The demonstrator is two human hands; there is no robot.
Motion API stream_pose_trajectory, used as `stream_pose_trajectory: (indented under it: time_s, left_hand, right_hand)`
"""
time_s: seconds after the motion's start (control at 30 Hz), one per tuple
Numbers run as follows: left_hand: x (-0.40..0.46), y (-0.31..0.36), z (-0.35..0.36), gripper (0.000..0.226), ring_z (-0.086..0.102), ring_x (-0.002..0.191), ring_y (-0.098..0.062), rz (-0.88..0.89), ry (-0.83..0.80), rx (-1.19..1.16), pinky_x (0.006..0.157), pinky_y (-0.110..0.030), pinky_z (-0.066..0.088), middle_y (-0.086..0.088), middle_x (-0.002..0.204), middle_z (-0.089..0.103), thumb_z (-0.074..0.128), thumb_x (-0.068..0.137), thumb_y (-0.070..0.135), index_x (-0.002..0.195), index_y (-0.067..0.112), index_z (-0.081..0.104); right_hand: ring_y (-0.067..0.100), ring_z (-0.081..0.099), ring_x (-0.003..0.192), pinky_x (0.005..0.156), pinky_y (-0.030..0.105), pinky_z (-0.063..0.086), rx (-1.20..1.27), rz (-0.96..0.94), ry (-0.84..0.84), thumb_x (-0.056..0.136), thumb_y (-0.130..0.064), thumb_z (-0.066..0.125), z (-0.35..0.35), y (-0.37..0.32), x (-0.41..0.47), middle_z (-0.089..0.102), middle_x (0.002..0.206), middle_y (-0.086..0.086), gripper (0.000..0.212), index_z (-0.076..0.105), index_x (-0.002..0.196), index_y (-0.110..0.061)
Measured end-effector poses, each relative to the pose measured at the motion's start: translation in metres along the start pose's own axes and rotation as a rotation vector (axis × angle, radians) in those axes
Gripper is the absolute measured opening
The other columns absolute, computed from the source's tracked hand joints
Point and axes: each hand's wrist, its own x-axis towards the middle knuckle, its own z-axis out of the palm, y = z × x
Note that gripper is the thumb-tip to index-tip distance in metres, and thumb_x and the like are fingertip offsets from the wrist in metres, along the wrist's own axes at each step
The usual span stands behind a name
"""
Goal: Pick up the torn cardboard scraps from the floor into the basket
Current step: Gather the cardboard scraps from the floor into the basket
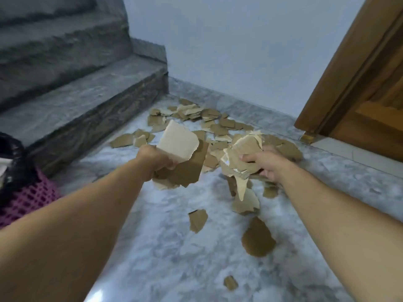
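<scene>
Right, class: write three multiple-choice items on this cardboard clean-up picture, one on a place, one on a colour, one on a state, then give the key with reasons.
1. Where is the pink mesh basket?
A. far left, beside the grey stone stairs
B. by the wooden door
C. between the arms

2. What colour is the wall?
A. yellow
B. pale blue
C. red

3. What are the hands doing?
A. both empty
B. only one holds scraps
C. both hold torn cardboard

Key:
1 A, it sits at the left edge below the steps.
2 B, the wall looks pale blue.
3 C, the left hand and right hand each grip torn brown cardboard scraps.
</scene>
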Motion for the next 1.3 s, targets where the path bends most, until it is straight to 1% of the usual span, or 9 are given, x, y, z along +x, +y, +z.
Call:
stream_pose_trajectory:
  time_s: [0.13,0.3,0.43,0.67,0.77,0.9,1.07,1.17,1.3]
  left_hand:
    - [-0.024,0.009,-0.078,0.05,0.067,0.092,-0.033,0.024,0.169,-0.02,0.081,-0.045,0.058,-0.013,0.101,0.067,0.082,0.058,-0.001,0.105,0.002,0.065]
    - [-0.065,0.012,-0.177,0.053,0.066,0.09,-0.03,0.019,0.332,-0.059,0.08,-0.041,0.059,-0.009,0.094,0.064,0.085,0.062,0.003,0.109,0.006,0.061]
    - [-0.095,-0.004,-0.249,0.049,0.063,0.084,-0.026,0.031,0.495,-0.067,0.066,-0.036,0.058,-0.006,0.088,0.06,0.083,0.066,0.002,0.11,0.005,0.061]
    - [-0.126,-0.067,-0.351,0.054,0.062,0.09,-0.029,-0.066,0.753,-0.001,0.08,-0.039,0.058,-0.009,0.099,0.058,0.08,0.072,0.009,0.12,0.007,0.057]
    - [-0.128,-0.097,-0.371,0.044,0.062,0.088,-0.03,-0.116,0.787,0.019,0.079,-0.04,0.058,-0.009,0.092,0.059,0.078,0.075,0.011,0.114,0.006,0.058]
    - [-0.12,-0.133,-0.375,0.046,0.058,0.097,-0.028,-0.151,0.646,0.051,0.083,-0.037,0.05,-0.011,0.111,0.059,0.074,0.083,0.025,0.118,0.003,0.054]
    - [-0.119,-0.177,-0.379,0.056,0.044,0.126,-0.034,-0.218,0.769,0.51,0.106,-0.047,0.036,-0.014,0.133,0.053,0.065,0.084,0.041,0.128,0.009,0.051]
    - [-0.119,-0.199,-0.382,0.073,0.022,0.139,-0.038,-0.385,0.844,0.577,0.11,-0.061,0.023,-0.015,0.149,0.028,0.067,0.081,0.039,0.139,0.012,0.033]
    - [-0.116,-0.209,-0.382,0.076,0.039,0.128,-0.041,-0.365,0.835,0.291,0.106,-0.044,0.037,-0.023,0.141,0.032,0.068,0.081,0.028,0.14,-0.001,0.03]
  right_hand:
    - [0.024,0.072,0.079,0.076,0.041,0.06,-0.022,-0.118,-0.097,0.07,-0.001,0.083,0.069,-0.056,-0.03,0.075,0.092,0.012,0.027,0.068,0.091,-0.009]
    - [0.024,0.073,0.068,0.057,0.035,0.059,-0.096,-0.221,-0.238,0.072,0.0,0.082,0.167,-0.109,-0.066,0.074,0.089,0.013,0.037,0.065,0.105,-0.004]
    - [0.03,0.074,0.079,0.07,0.05,0.061,-0.133,-0.271,-0.339,0.066,-0.005,0.087,0.249,-0.133,-0.098,0.074,0.095,0.018,0.049,0.063,0.108,0.0]
    - [0.03,0.071,0.09,0.079,0.048,0.06,-0.182,-0.362,-0.479,0.051,-0.017,0.093,0.384,-0.146,-0.153,0.069,0.107,0.014,0.071,0.055,0.11,-0.005]
    - [0.027,0.068,0.096,0.081,0.042,0.06,-0.23,-0.416,-0.471,0.067,-0.021,0.089,0.429,-0.138,-0.172,0.067,0.107,0.011,0.051,0.057,0.105,-0.007]
    - [0.03,0.06,0.112,0.093,0.035,0.051,-0.471,-0.526,-0.44,0.084,-0.04,0.073,0.463,-0.12,-0.178,0.063,0.123,0.013,0.059,0.057,0.124,-0.001]
    - [0.032,0.061,0.107,0.075,0.029,0.043,-0.669,-0.662,-0.085,0.083,-0.016,0.066,0.457,-0.103,-0.174,0.065,0.114,0.015,0.028,0.067,0.109,-0.006]
    - [0.036,0.068,0.092,0.074,0.037,0.058,-0.684,-0.474,-0.195,0.078,-0.012,0.066,0.452,-0.089,-0.169,0.064,0.099,0.014,0.026,0.065,0.101,-0.001]
    - [0.036,0.072,0.061,0.054,0.048,0.061,-0.385,-0.237,-0.367,0.078,0.007,0.057,0.448,-0.077,-0.164,0.068,0.095,0.021,0.016,0.062,0.093,0.008]
